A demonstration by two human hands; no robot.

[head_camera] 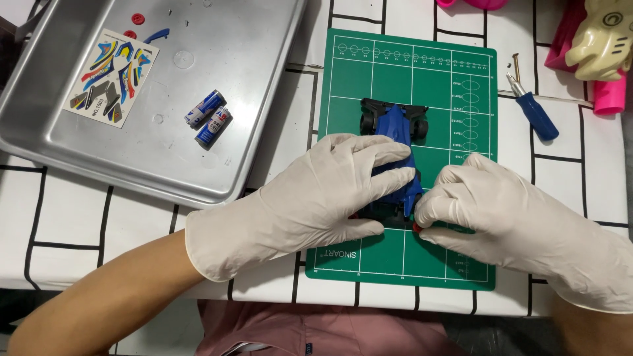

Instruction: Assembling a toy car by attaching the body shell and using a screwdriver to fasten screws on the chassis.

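A blue toy race car (394, 129) with a black chassis lies on a green cutting mat (435, 86). My left hand (316, 198), in a white glove, lies over the car's near half and grips its body. My right hand (488, 207), also gloved, pinches at the car's near right corner, where a small red part (417, 227) shows under the fingertips. The car's rear end is hidden by both hands.
A metal tray (217, 165) at the left holds two batteries (210, 117), a sticker sheet (112, 76) and small red parts (137, 18). A blue-handled screwdriver (535, 112) and a screw (515, 66) lie right of the mat. Pink and cream toys (603, 46) stand at the far right.
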